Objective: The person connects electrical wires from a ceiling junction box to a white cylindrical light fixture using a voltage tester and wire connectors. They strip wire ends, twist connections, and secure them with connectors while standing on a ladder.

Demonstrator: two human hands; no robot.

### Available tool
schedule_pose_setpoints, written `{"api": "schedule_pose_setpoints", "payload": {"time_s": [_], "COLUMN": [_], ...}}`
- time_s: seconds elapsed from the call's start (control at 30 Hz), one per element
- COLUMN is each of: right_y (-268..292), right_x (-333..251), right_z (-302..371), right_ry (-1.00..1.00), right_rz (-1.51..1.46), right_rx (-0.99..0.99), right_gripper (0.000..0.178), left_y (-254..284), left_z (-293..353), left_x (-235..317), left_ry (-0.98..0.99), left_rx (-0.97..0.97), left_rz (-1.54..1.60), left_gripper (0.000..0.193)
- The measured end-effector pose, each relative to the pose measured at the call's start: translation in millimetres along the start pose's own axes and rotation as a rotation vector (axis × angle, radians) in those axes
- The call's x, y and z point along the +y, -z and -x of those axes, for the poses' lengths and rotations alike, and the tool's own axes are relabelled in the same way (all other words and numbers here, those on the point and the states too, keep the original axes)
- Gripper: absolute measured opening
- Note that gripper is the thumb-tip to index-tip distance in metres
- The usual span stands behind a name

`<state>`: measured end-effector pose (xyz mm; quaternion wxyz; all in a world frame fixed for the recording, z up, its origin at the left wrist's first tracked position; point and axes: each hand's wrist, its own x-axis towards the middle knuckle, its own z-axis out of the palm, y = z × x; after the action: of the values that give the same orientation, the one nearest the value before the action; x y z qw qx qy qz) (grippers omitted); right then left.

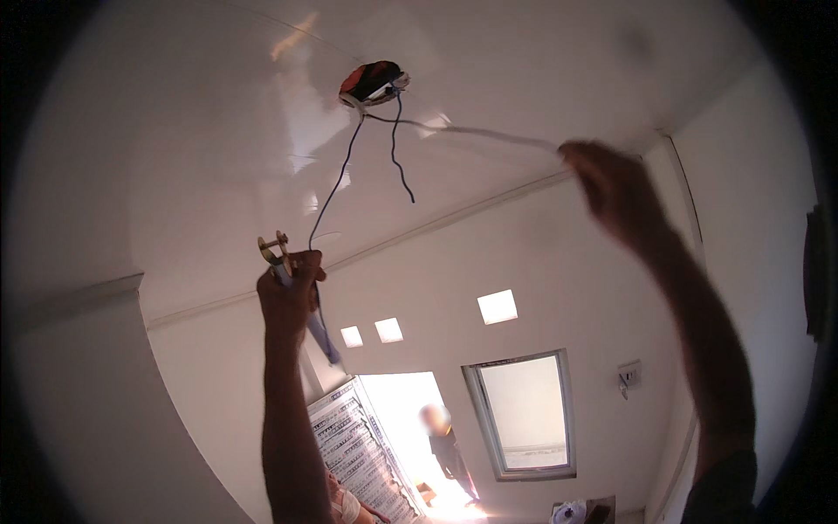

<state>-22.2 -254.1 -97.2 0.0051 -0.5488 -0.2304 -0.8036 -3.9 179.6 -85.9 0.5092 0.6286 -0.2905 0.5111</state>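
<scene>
Above me, a round hole (374, 83) opens in the glossy white ceiling, and thin wires hang from it. My left hand (292, 293) is raised and closed around a plier-like tool with a brass-coloured head (272, 248) and grey-blue handles (323, 338). A dark blue wire (335, 192) runs from the hole down to the same hand's fingertips. Off to the right, my right hand (611, 188) pinches the end of a pale wire (489, 134), stretched sideways from the hole and blurred. A second dark blue wire (395, 148) dangles loose between the hands.
Beyond my arms stands a wall with a framed window (526, 415), small square openings (497, 306) and a switch plate (628, 375). A person (447, 450) stands in a bright doorway beside a patterned panel (362, 445). Part of another person (349, 508) shows at the lower edge.
</scene>
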Motion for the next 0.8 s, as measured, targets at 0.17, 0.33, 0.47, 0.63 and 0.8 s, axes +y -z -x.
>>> {"api": "schedule_pose_setpoints", "payload": {"time_s": [0.17,0.33,0.47,0.63,0.8], "right_y": [61,54,33,4,2], "right_x": [-6,-78,-139,-146,-139], "right_z": [-57,-10,-3,-2,-2], "right_ry": [0.001,-0.651,-0.973,-0.954,-0.879], "right_rz": [0.008,-0.631,-1.165,-1.224,-1.121], "right_rx": [-0.098,-0.582,-0.847,-0.903,-0.862], "right_gripper": [0.015,0.03,0.025,0.023,0.022], "left_y": [36,20,-13,-54,-48], "left_z": [-27,-9,21,39,68], "left_x": [6,-15,-28,14,15], "left_ry": [-0.037,0.127,0.348,0.361,0.383], "left_rx": [-0.03,-0.192,-0.435,-0.485,-0.467], "left_rz": [-0.026,0.057,0.395,0.41,0.35], "left_gripper": [0.015,0.02,0.02,0.018,0.022]}}
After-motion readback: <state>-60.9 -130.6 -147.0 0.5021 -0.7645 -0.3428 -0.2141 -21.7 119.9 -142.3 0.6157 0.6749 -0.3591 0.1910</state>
